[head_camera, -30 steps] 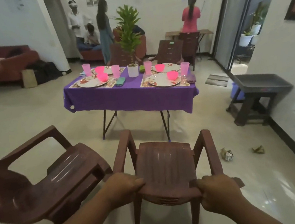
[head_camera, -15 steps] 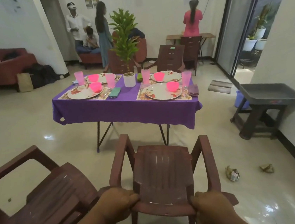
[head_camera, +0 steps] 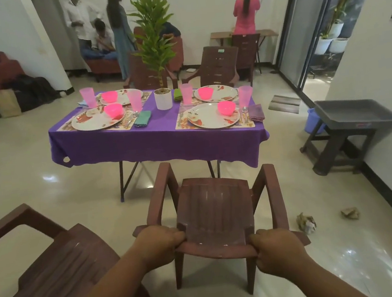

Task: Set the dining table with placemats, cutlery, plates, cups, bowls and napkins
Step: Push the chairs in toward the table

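Observation:
A brown plastic chair (head_camera: 215, 209) stands in front of me, facing the table. My left hand (head_camera: 159, 245) grips the left end of its backrest top and my right hand (head_camera: 275, 249) grips the right end. Ahead is the dining table under a purple cloth (head_camera: 155, 143). On it lie placemats (head_camera: 214, 126), white flowered plates (head_camera: 213, 117), pink bowls (head_camera: 226, 107), pink cups (head_camera: 245, 96), spoons and folded napkins (head_camera: 142, 118). A potted plant (head_camera: 162, 96) stands in the table's middle.
A second brown chair (head_camera: 57, 269) is at my left. Two more chairs (head_camera: 217, 67) stand behind the table. A dark stool with a grey tray (head_camera: 355, 115) is at the right wall. Crumpled paper (head_camera: 306, 222) lies on the floor. Several people stand at the back.
The chair, held by both hands, has moved forward toward the table, which now looks nearer and larger. The chair at my left has fallen further behind.

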